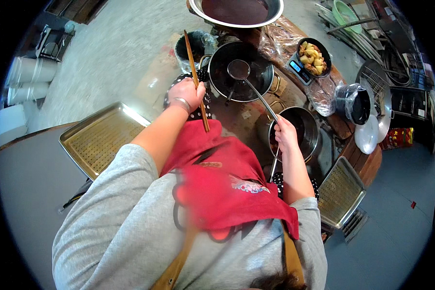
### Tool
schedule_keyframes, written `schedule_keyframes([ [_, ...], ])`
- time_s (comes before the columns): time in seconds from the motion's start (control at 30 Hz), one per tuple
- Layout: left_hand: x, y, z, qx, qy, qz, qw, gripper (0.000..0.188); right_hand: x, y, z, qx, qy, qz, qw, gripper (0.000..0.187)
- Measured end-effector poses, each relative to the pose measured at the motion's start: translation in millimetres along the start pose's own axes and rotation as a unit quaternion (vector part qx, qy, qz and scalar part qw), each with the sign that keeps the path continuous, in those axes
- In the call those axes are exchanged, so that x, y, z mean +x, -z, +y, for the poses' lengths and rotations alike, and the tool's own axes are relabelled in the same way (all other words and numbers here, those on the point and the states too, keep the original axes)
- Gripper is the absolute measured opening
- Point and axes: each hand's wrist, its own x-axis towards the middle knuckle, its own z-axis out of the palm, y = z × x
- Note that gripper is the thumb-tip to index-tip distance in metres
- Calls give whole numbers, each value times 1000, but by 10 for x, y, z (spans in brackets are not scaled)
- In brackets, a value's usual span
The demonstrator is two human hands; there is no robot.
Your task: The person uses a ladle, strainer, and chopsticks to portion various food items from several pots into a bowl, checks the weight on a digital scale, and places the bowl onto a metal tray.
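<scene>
My left hand [186, 94] is closed around a pair of long wooden chopsticks [191, 55], held upright at the left of a large two-handled pot [217, 89]. In my right hand [286, 133] is the long metal handle of a ladle [239, 69]. The ladle's round bowl hangs over the pot's dark inside; whether it touches anything there I cannot tell. Below my right hand stands a smaller steel pot [312, 137] with dark contents and a metal handle [274, 164] sticking out toward me.
A black bowl of yellow-brown chunks [312, 59] sits on a digital scale [298, 70]. Beyond the pot stands a wide metal basin [278, 10] of dark liquid. A plastic-lined bucket [182, 53], stacked black bowls [355, 104] and perforated trays [106, 140] surround me.
</scene>
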Motion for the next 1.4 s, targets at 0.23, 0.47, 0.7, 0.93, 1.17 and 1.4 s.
schedule_keyframes([
  [0.23, -9, -109, -95, 0, -1, 5, 1000, 47, -575, 178, -291, 31, 31, -22, 999, 24],
  [0.47, -1, -132, -114, 3, 17, 5, 1000, 46, -962, 429, -738, 87, 85, 34, 992, 28],
  [0.7, 5, -141, -116, 2, 8, 9, 1000, 45, -918, 657, -1122, 99, 165, 121, 974, 21],
  [0.93, -13, -66, -70, -7, 8, 0, 1000, 45, -581, 814, -1288, 62, 207, 197, 956, 19],
  [1.17, 5, -27, 19, -5, 9, -19, 1000, 44, -138, 1232, -1085, -166, 365, 317, 860, 30],
  [1.4, -17, -35, -34, -15, 11, -4, 1000, 43, -673, 624, -1042, -492, 411, 400, 655, 32],
])
